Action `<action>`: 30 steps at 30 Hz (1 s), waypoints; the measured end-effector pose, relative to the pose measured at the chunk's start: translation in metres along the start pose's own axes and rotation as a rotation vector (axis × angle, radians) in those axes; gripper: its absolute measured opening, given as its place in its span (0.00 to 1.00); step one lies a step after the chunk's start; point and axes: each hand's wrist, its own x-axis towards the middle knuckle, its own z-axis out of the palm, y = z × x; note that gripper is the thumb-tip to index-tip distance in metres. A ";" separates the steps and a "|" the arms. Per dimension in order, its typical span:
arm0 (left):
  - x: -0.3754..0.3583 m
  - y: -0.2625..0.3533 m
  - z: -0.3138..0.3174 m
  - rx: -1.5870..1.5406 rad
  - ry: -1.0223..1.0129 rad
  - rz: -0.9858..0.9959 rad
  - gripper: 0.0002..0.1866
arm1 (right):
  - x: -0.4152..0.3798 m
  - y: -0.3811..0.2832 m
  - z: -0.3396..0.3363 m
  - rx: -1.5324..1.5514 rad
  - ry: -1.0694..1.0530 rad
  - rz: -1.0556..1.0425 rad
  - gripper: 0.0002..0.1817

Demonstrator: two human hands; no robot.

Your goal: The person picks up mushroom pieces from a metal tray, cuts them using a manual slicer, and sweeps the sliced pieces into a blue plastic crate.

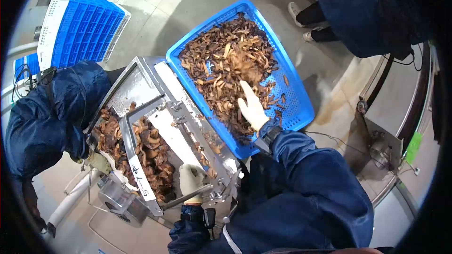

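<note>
A white glove covers my right hand [253,107], held over the lower part of a blue perforated basket [298,95]. Its fingers are spread, with nothing visible between them. Brown sliced pieces [219,59] are heaped in the basket, and a patch above my fingertips is blurred. My left hand [190,181], also gloved in white, rests at the near right corner of a metal machine [141,82], beside a bar. Its fingers point up and lie close together; whether they hold anything cannot be made out. Larger brown pieces [153,160] fill the machine's trough next to it.
Across the machine a co-worker [52,108] in dark blue has a gloved hand at the trough's left edge. Blue and white crates [82,30] are stacked at upper left. Another person [362,14] stands at upper right. Metal equipment [381,150] is at the right.
</note>
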 end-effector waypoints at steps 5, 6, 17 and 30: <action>0.005 0.003 -0.006 -0.022 -0.089 -0.122 0.12 | -0.062 0.036 0.024 -0.036 -0.656 -0.236 0.28; 0.006 0.003 -0.007 -0.008 -0.075 -0.098 0.13 | -0.077 0.070 0.038 -0.119 -0.616 -0.382 0.30; 0.006 0.000 -0.004 -0.020 -0.039 -0.035 0.12 | 0.023 0.042 -0.016 -0.146 -0.221 -0.047 0.34; 0.010 -0.001 -0.006 0.039 -0.118 -0.154 0.08 | 0.081 -0.010 0.084 0.500 -0.256 0.234 0.40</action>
